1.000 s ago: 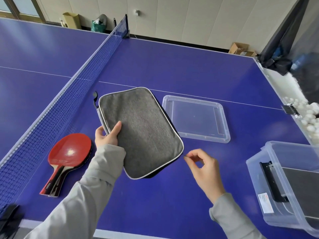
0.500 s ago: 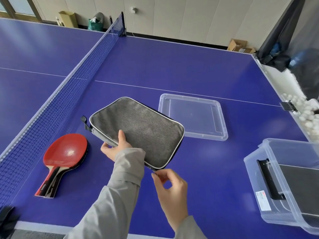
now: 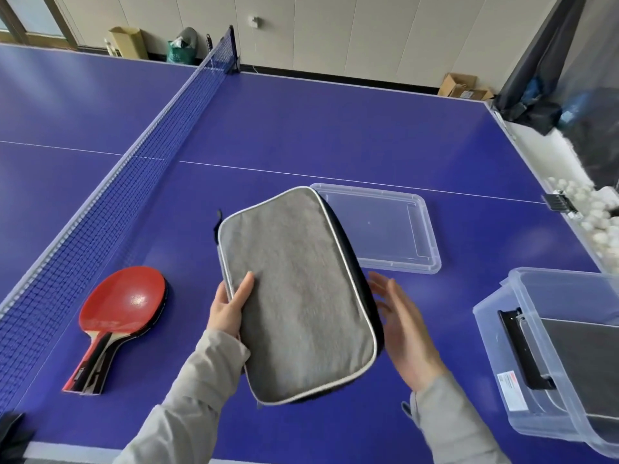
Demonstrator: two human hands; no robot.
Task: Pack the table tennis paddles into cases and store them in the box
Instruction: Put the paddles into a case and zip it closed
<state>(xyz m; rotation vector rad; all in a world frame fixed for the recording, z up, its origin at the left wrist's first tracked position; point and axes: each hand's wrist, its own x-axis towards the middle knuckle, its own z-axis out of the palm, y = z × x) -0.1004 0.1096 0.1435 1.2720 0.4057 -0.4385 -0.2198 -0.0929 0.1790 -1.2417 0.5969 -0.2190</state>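
Observation:
A grey paddle case [image 3: 294, 293] with a light trim is held above the blue table, long side pointing away from me. My left hand [image 3: 227, 306] grips its left edge, thumb on top. My right hand [image 3: 402, 323] is beside the case's right edge, fingers spread; I cannot tell whether it touches the case. Red paddles [image 3: 124, 313] lie stacked on the table to the left, handles toward me. A clear plastic box [image 3: 502, 333] stands at the right with a dark case [image 3: 589, 360] inside.
The box's clear lid [image 3: 425, 229] lies flat behind the case. The net [image 3: 100, 209] runs along the left. White balls [image 3: 599, 226] fill a tray past the table's right edge. A dark object [image 3: 13, 437] sits at the bottom left corner.
The case has turned from lying sideways to pointing away from me. My right hand left the near corner and moved to the case's right side with fingers spread.

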